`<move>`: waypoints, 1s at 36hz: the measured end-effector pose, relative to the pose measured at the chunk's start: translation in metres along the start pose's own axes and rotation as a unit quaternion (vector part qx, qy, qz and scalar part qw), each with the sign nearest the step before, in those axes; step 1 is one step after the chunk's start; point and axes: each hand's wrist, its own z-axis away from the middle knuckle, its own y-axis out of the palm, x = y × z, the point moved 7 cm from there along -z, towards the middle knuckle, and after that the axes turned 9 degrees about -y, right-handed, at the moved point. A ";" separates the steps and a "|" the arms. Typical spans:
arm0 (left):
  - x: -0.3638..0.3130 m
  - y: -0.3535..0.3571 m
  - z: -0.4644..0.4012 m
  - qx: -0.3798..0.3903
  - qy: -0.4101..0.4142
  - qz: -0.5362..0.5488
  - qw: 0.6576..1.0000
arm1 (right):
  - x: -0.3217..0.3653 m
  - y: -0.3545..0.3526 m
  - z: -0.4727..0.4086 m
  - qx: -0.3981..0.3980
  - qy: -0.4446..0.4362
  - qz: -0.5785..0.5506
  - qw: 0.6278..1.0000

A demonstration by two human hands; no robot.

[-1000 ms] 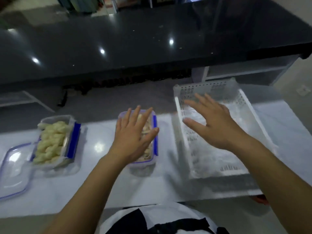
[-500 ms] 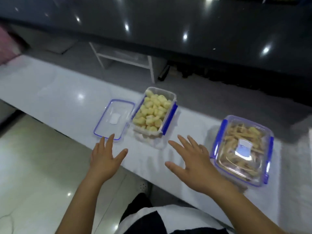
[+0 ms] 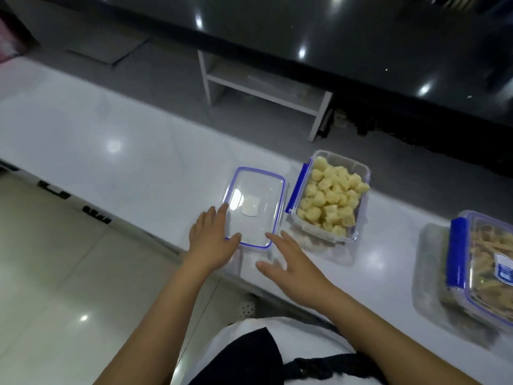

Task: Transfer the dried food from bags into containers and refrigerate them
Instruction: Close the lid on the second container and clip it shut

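Note:
A clear lid with a blue rim (image 3: 256, 202) lies flat on the white counter (image 3: 125, 151). My left hand (image 3: 211, 238) has straight fingers at the lid's near left corner, thumb touching its edge. My right hand (image 3: 291, 262) is spread flat just at the lid's near right corner. Right of the lid stands an uncovered clear container (image 3: 329, 197) with blue clips, full of pale yellow dried pieces. At the far right sits a lidded container (image 3: 483, 270) holding brownish strips.
A white shelf unit (image 3: 266, 90) stands beyond the counter, under a long black glossy countertop (image 3: 333, 31). Pale tiled floor (image 3: 55, 273) lies to the left below the counter edge.
The view has swung left from the white basket to the containers. Both hands moved forward from the counter's near edge to the loose lid, the left now touching it.

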 end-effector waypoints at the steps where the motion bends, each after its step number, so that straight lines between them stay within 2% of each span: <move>1: 0.002 -0.001 -0.001 0.000 0.007 -0.002 1.000 | 0.000 0.005 -0.004 -0.009 0.018 -0.017 1.000; 6: 0.002 -0.011 0.003 0.006 0.035 0.095 0.995 | 0.005 0.011 -0.019 -0.096 0.049 -0.108 0.988; 11: 0.006 -0.017 0.012 0.038 0.026 0.227 0.973 | 0.015 0.008 -0.025 -0.152 0.062 -0.217 0.962; 19: 0.006 -0.070 0.035 -0.011 0.062 0.356 0.932 | 0.039 -0.023 -0.018 -0.181 0.005 -0.228 0.957; 23: -0.008 -0.104 0.051 -0.042 0.153 0.347 0.925 | 0.049 -0.043 -0.015 -0.214 -0.039 -0.239 0.946; 29: -0.024 -0.133 0.056 -0.122 0.215 0.310 0.918 | 0.060 -0.060 -0.006 -0.268 -0.076 -0.273 0.921; 36: -0.056 -0.166 0.065 -0.230 0.305 0.323 0.866 | 0.083 -0.095 0.010 -0.323 -0.123 -0.335 0.876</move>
